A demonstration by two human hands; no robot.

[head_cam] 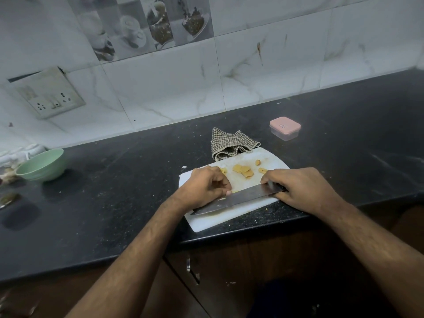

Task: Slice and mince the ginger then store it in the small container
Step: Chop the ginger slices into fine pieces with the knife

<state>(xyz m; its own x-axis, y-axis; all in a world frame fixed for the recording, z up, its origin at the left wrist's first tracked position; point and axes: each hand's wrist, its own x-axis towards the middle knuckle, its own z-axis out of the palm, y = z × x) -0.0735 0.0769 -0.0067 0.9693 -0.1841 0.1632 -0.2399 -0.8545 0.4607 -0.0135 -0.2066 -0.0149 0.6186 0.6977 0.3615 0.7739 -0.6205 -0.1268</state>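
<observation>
Black stone counter (114, 203) carries a white cutting board (229, 218) at its front edge. Right hand (300, 189) grips the knife (238, 198); left hand (204, 187), fingers curled, pins ginger, largely hidden. Ginger slices (243, 171) lie mid-board. Small container (285, 128), lidded pink, sits near the counter's back edge.

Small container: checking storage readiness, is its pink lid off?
No, the pink lid sits closed on the small container behind the board.
</observation>
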